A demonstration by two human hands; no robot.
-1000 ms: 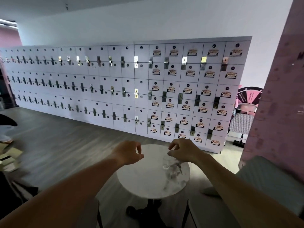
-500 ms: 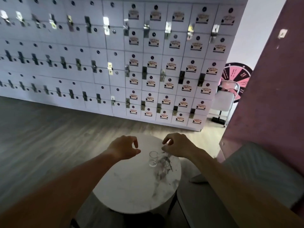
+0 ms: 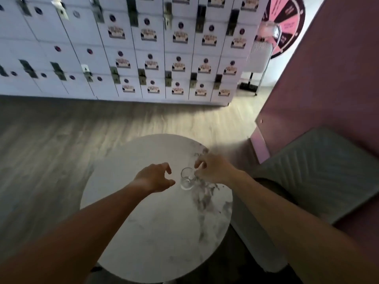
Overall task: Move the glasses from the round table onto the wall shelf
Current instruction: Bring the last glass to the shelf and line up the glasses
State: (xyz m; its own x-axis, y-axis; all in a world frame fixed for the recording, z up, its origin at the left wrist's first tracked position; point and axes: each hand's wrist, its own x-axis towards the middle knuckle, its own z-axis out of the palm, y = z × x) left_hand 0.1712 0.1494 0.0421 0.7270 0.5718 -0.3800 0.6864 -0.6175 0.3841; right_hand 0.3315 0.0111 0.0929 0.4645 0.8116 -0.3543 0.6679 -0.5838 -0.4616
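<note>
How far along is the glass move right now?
Nothing looks done: one clear glass stands upright on the round table. In hand: the right hand is at its rim, though a grip can't be confirmed; the left hand is close by, fingers curled, empty. Left: lifting and shelving it; no shelf is in view.

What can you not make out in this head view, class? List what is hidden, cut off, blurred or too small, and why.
- Wall shelf: nowhere in the head view.
- Right hand on the glass: fingertips blur at the rim, so its grip cannot be judged.
- Further glasses: only one shows; the right hand covers part of the round table.
- Locker labels: too small and blurred to read.
- Table base: hidden under the top.
- Left hand: holds nothing.
</note>
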